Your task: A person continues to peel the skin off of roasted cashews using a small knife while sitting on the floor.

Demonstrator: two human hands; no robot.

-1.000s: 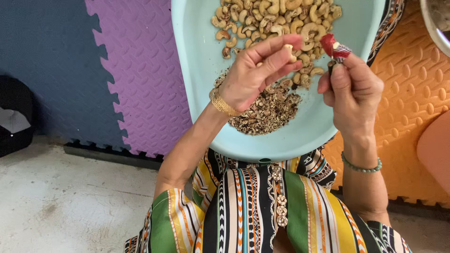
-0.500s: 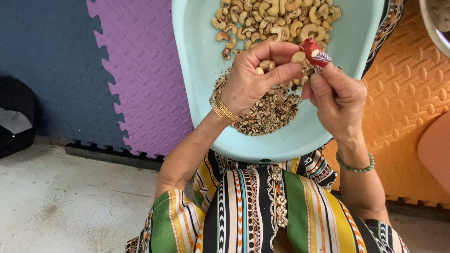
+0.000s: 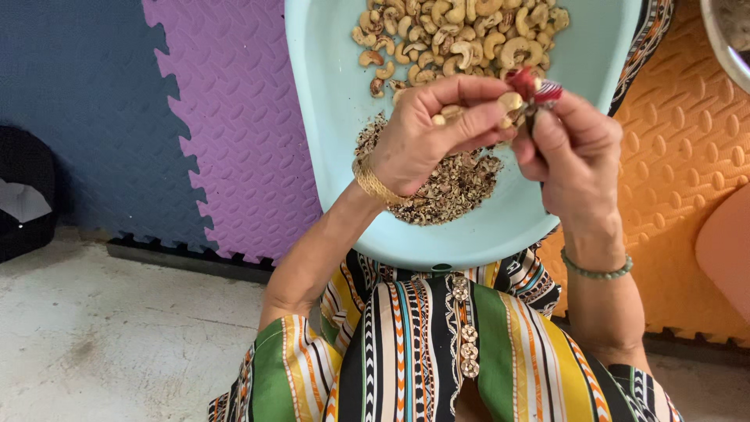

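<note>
**Cashew held between both hands over a pale blue tray**

At the far left a black object (image 3: 23, 207) is seen against a dark blue foam mat (image 3: 78, 101), with a purple foam mat (image 3: 234, 117) joined to it on the right and bare concrete floor (image 3: 101, 336) nearer.

A pale blue tray (image 3: 332, 117) is rested on the lap, above a striped, many-coloured garment (image 3: 437, 352). A heap of cashew kernels (image 3: 461, 35) is gathered at its far end, and a pile of brown skin scraps (image 3: 449, 184) lies in the middle, partly covered by the left hand.

The left hand (image 3: 426, 137), banded by a gold bracelet (image 3: 373, 181), is curled, and a single pale cashew (image 3: 510, 102) is pinched at the tips of its thumb and forefinger. The nut is held above the tray, just beyond the fingertips, where the two hands meet.

The right hand (image 3: 570, 148) is closed around a small red-handled tool (image 3: 535, 84), whose tip is brought against the nut. A green bead bracelet (image 3: 598, 272) is worn on that wrist.

An orange foam mat (image 3: 687, 133) fills the right side, with a pale bowl rim (image 3: 726, 39) at the far right corner.
</note>
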